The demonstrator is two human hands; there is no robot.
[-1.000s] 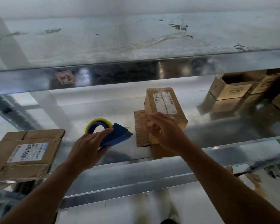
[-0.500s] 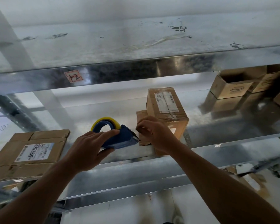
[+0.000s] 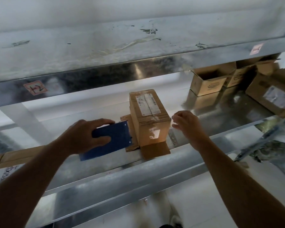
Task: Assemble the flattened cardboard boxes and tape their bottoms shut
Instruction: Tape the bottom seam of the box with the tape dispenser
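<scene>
In the head view, the blue tape dispenser [image 3: 115, 139] is clasped in the left grip [image 3: 89, 137] just left of the cardboard box [image 3: 150, 119] on the shelf [image 3: 138, 170], while the right grip [image 3: 187, 124] is seen loosely curled, nothing visibly held, just right of it.

dim, cool light with glare on the metal shelf [image 3: 155, 165], soft motion blur and wide-angle bending at edges.
</scene>
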